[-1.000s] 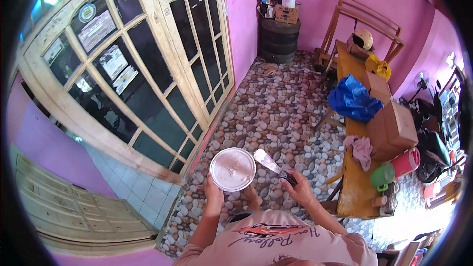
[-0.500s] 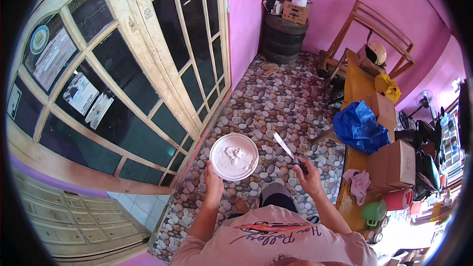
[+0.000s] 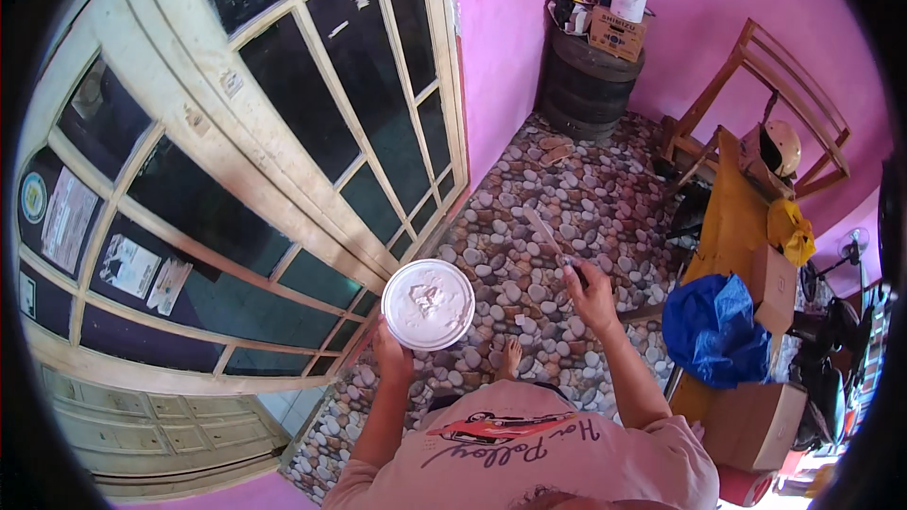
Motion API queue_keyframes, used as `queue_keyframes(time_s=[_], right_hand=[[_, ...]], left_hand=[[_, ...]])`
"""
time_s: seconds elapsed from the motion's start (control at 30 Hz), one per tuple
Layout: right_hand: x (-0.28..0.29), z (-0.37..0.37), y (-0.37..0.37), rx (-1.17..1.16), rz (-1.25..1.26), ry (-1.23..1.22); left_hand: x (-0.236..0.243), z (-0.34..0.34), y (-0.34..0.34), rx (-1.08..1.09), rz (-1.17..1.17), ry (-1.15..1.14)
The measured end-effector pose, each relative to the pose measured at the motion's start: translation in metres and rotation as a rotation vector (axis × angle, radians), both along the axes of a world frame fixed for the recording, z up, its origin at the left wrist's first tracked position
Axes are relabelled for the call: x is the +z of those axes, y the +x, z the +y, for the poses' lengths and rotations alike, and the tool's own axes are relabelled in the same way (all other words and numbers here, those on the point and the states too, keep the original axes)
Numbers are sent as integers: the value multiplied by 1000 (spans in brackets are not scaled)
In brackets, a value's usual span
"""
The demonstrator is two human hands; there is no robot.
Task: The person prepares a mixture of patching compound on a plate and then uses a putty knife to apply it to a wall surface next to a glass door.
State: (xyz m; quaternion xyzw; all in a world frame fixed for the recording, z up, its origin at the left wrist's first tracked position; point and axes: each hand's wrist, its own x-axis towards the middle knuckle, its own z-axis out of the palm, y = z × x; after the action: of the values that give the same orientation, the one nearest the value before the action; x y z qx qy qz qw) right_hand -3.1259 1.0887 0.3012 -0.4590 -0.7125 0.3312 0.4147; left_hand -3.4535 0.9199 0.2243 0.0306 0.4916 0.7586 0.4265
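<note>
My left hand (image 3: 391,353) is closed on the side of a round white tub (image 3: 387,326), held level in front of my body. Inside the tub lies a thick white paste (image 3: 436,297) with a rough lump in its middle. My right hand (image 3: 593,298) grips the dark handle of a putty knife (image 3: 543,230). Its long narrow blade points up and left, away from me, over the floor. The blade is apart from the tub and slightly blurred, so how much paste is on it is hard to tell.
A cream door (image 3: 312,161) with dark panes stands close on the left. To the right, a yellow bench (image 3: 718,227) carries a blue plastic bag (image 3: 715,331) and cardboard boxes (image 3: 756,425). Stacked tyres (image 3: 590,85) fill the far corner; sandals (image 3: 556,149) lie on the pebble-patterned floor (image 3: 501,217).
The view has turned left, and the door fills more of it. My right hand and the putty knife have moved forward, farther from my body. The tub stays in my left hand.
</note>
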Motion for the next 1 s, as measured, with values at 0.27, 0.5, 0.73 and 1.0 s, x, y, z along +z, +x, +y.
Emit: queue_keyframes(time_s=[0.27, 0.5, 0.73, 1.0], right_hand=[[27, 172, -5, 76, 83, -189], [32, 297, -47, 147, 70, -121], [40, 418, -109, 233, 46, -177], [51, 531, -173, 290, -101, -112]], left_hand=[[26, 106, 20, 125, -88, -8], [14, 190, 22, 186, -41, -35], [0, 285, 9, 267, -94, 6], [-9, 355, 0, 351, -158, 21]])
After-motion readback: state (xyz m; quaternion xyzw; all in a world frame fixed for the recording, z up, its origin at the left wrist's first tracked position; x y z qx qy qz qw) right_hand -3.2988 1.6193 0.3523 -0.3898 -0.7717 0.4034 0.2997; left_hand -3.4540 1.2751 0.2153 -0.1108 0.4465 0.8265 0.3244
